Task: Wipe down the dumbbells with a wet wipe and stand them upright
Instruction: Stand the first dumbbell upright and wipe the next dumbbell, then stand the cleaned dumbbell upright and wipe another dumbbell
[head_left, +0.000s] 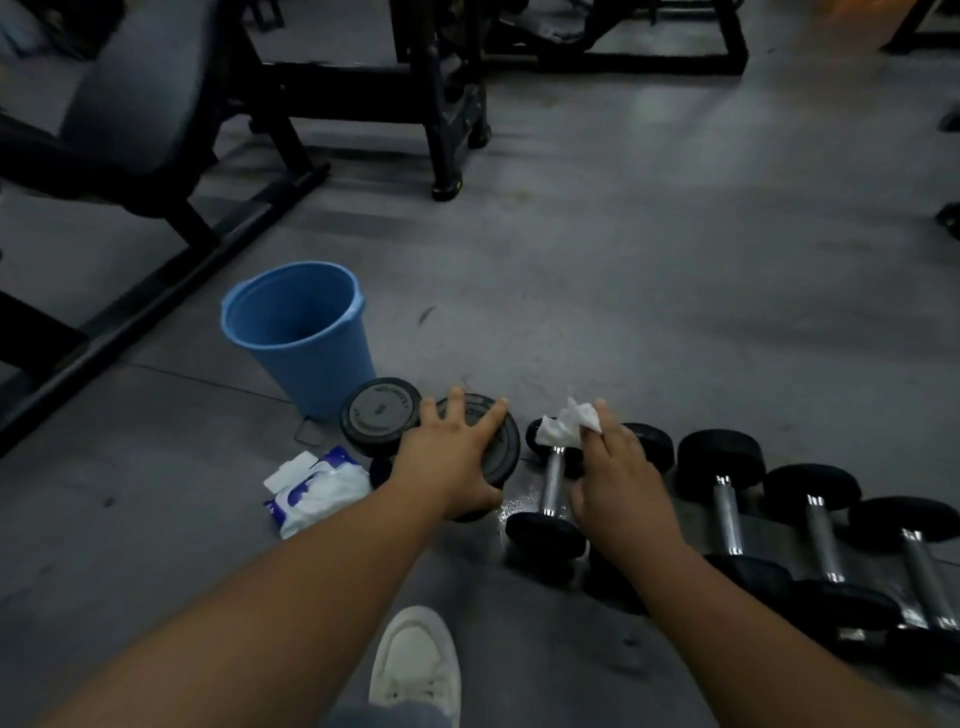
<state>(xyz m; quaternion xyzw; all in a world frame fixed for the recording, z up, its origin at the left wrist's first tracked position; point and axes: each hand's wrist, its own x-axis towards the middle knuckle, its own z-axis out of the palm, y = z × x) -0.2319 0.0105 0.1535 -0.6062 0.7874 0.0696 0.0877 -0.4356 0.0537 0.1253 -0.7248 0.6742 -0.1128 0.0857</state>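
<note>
My left hand (451, 456) grips the top end of an upright black dumbbell (501, 447), fingers spread over its round face. A second upright dumbbell (378, 417) stands just left of it, touching. My right hand (621, 480) pinches a crumpled white wet wipe (569, 423) above a small dumbbell (553, 480) that lies flat with a chrome handle. To the right, several bigger black dumbbells (727, 512) lie side by side on the floor.
A blue bucket (298, 332) stands behind the upright dumbbells. A wet wipe pack (317, 491) lies left of my left hand. My white shoe (415, 670) is at the bottom. Black bench frames (171, 270) fill the far left and back.
</note>
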